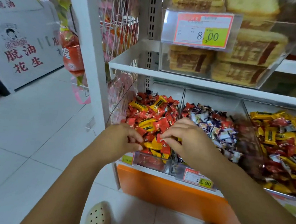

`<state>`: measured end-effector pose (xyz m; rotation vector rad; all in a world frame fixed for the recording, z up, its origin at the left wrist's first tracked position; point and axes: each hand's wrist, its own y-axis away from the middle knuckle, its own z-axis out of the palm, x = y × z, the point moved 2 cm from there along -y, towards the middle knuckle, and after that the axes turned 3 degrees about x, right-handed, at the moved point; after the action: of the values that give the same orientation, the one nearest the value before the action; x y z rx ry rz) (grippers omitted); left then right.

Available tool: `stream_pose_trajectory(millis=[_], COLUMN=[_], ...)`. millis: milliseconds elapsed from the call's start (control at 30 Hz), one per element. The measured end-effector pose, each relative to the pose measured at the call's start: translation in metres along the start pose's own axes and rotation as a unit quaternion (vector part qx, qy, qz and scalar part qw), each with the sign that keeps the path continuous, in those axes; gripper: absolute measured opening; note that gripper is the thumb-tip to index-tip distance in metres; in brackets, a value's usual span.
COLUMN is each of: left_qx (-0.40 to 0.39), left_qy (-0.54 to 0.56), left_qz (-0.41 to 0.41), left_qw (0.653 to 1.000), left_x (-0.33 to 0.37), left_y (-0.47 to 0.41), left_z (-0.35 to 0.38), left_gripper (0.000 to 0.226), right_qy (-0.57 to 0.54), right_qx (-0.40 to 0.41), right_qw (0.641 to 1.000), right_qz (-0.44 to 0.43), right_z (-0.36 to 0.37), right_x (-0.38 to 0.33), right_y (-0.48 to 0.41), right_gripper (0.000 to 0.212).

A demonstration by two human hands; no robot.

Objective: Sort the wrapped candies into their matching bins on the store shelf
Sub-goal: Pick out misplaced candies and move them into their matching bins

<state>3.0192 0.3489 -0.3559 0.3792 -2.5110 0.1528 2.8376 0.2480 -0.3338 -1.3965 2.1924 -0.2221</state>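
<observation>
I am in the picking step, working at the front of the left bin [151,161], at lower centre of the frame. It holds mostly red candies [161,112], with yellow ones scattered through them, so it is far from sorted.

My left hand [123,141] is curled at the bin's near left corner, thumb below and fingers above, closed narrowly around a small bunch of yellow candies [153,145] that I judge to be strays gathered for removal. My right hand [187,140] comes in from the right over the divider, its fingertips [164,136] drawn close together at a red wrapper just beside that bunch. They touch the pile, but motion blur keeps me from telling whether they hold a wrapper or only part the heap.

The likely home for the yellow ones is the right bin [247,114], at the right edge of the frame, where yellow wrappers are thickest. Reds and a few pale wrappers are mixed in there too. Between the two sits the middle bin [184,98], with purple-and-white candies [212,126] and some reds.

The next move calls for a firm enough close on the slippery wrappers to lift the bunch clear without dragging reds along. Then comes a carry across the middle bin without dropping any into it.
</observation>
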Motion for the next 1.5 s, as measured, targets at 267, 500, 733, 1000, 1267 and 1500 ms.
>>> stream_pose_trajectory(millis=[267,500,733,1000,1267,1500], left_qx=[0.036,0.077,0.081,0.109,0.099,0.081], left_qy=[-0.031,-0.001,-0.061,-0.215,-0.325,-0.103], left_qz=[0.016,0.009,-0.014,-0.091,-0.092,-0.097], left_qw=[0.999,0.997,0.995,0.966,0.936,0.987], left_x=[-0.005,-0.025,-0.034,-0.022,-0.018,-0.027], left_y=[-0.012,-0.012,-0.006,-0.004,-0.016,-0.016], left_z=[0.028,0.012,0.004,0.004,0.013,0.013], left_gripper=[0.033,0.04,0.039,0.047,0.052,0.053], right_qy=[0.205,0.183,0.031,-0.081,0.048,0.192], right_qx=[-0.146,-0.097,-0.06,-0.013,-0.134,-0.115], right_qw=[0.968,0.977,0.991,0.989,0.988,0.971], right_qz=[0.002,0.05,0.113,0.119,0.063,0.082], right_z=[0.049,0.055,0.037,0.025,0.038,0.054], right_x=[-0.001,-0.002,-0.001,0.002,0.007,0.008], right_y=[-0.022,-0.031,-0.029,-0.026,-0.033,-0.048], right_gripper=[0.048,0.036,0.037,0.029,0.037,0.044])
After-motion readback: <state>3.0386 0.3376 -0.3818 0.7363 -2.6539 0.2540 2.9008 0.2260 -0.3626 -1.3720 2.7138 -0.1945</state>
